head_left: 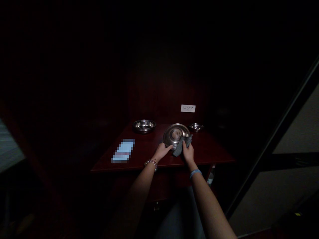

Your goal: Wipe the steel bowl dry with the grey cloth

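Note:
A round, shiny metal lid or shallow plate (170,132) is tilted up toward me over the desk; I cannot tell which of the two it is. My left hand (161,151) grips its lower left rim, thumb on the near face. In my right hand (187,152) a grey cloth (178,150) is pinched and pressed against the lower right of the metal piece. Part of the rim is hidden behind the cloth and fingers.
The dark red desk (147,149) carries a metal basin (144,129) at back left, a small metal dish (196,127) at back right, and a blurred-out bright rectangle (124,151) at left. A white socket panel (188,108) is on the wall. A bottle (211,176) stands below the desk's right edge.

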Available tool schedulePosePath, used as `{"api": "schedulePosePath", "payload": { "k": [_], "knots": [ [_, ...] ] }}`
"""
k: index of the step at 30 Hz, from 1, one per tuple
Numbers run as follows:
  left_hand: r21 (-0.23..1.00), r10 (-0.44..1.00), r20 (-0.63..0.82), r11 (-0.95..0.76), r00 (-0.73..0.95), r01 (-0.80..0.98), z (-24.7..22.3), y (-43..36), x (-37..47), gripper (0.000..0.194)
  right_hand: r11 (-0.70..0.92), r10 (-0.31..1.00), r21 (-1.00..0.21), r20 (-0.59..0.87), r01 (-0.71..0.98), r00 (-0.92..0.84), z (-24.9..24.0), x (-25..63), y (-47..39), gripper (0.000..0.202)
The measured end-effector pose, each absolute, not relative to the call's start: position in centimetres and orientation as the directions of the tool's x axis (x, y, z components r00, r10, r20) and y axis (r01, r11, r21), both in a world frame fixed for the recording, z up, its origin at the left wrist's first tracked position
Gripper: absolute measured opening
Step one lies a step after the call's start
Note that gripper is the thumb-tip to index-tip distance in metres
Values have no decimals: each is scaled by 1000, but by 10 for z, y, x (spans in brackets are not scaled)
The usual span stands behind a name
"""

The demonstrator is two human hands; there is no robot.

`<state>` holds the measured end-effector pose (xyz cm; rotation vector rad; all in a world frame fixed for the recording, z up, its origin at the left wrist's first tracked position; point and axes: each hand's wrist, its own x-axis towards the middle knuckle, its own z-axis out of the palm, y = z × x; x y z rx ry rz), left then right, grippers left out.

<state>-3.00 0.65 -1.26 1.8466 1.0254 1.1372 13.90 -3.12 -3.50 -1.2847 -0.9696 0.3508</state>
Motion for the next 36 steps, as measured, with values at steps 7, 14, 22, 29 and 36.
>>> {"api": "schedulePosePath", "payload": {
  "k": [7,14,22,29,36],
  "knots": [
    [906,919,393,-392,31,158,-20,19,-31,26,309,733,-911,412,274,541,-33,136,-32,45],
    [873,885,465,-456,-15,175,-21,22,-33,40,312,746,-900,430,304,509,-33,135,-33,43],
    [909,923,373,-384,96,159,-16,15,-31,46,247,736,-914,392,321,552,-31,137,-35,40],
    [929,923,331,-355,196,102,-16,13,-30,45,227,733,-927,365,300,574,-32,139,-33,39],
    [909,914,356,-387,196,156,-17,14,-32,45,231,754,-939,339,255,563,-34,141,-30,41]
  ]
}}
